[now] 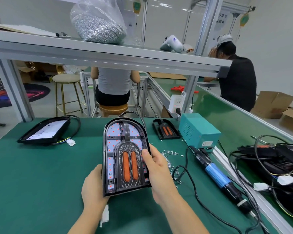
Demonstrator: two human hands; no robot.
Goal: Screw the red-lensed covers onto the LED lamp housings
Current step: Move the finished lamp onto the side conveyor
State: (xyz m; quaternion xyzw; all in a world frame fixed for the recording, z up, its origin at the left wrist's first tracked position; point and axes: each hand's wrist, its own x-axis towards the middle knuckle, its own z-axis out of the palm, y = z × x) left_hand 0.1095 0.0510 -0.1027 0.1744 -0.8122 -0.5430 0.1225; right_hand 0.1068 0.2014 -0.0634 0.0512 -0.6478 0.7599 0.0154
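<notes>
The arched black LED lamp housing, with its white LED board exposed, is held tilted up off the green bench mat, its long axis running away from the person, rounded end far, flat end near. The smaller arched cover with two orange-red lens strips is seated in the lower half of the housing, its long axis parallel to the housing's.

Left hand — fingers wrapped round the lower left edge of the housing from behind, supporting it. Right hand — fingers curled round the right edge, thumb laid on the cover's right rim, pressing it down into place. Both hands are thus occupied with holding; neither is free.

The relation that matters: the blue-barrelled electric screwdriver lies on the mat to the right of the housing, tip end near, cable end far, and the scattered small silver screws lie between it and the right hand. The right hand is judged the nearer to both — the left would have to keep housing and cover together alone. No screw is seen in the cover; whether any is fitted cannot be told.

A second cover and another housing lie further back on the mat
</notes>
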